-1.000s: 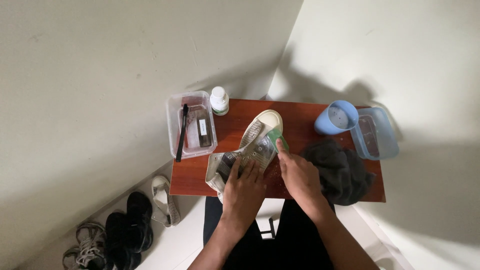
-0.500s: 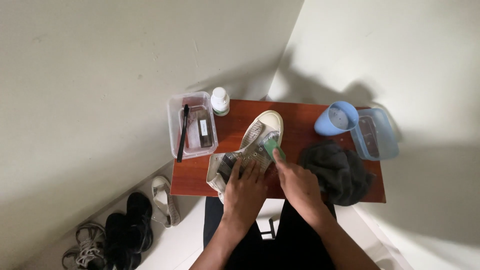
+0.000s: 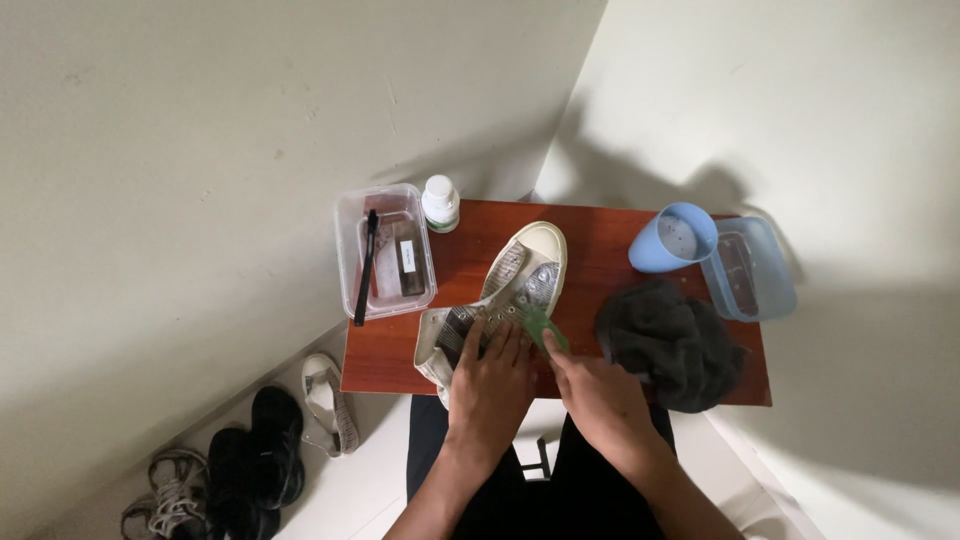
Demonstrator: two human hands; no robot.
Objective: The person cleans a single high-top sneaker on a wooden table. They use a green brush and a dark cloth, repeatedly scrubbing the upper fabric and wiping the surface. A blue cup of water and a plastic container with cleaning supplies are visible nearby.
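Grey-white canvas lace-up sneaker [image 3: 510,290], sole pale, toe at 1 o'clock | left hand [image 3: 490,385] at 6 o'clock, fingers spread flat on it | right hand [image 3: 597,395] clamped on small green brush [image 3: 541,325]

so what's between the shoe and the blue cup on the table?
Head view: just bare red-brown table between the white shoe and the blue cup. The dark cloth lies nearer, below that gap.

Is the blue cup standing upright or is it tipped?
Tipped. The blue cup lies on its side on the table; its open mouth shows.
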